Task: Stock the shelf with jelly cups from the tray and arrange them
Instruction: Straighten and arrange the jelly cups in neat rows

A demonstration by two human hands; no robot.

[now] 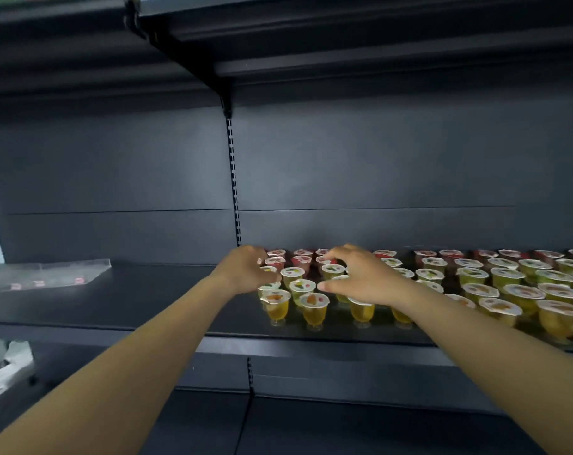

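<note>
Some jelly cups (314, 305) are hidden under both hands, so contact cannot be told. The left hand (245, 270) is loosely curled, the right hand (360, 277) spread wide. Yellow, green and red cups are lined up on the shelf (147, 300), mostly right of the grip.

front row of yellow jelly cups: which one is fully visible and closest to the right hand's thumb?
The yellow cup, second from the left in the front row. Its lid sits just left of the right hand thumb tip; cups further right are partly hidden under that hand.

Head view, close, facing shelf (166, 307) straight-on.
</note>
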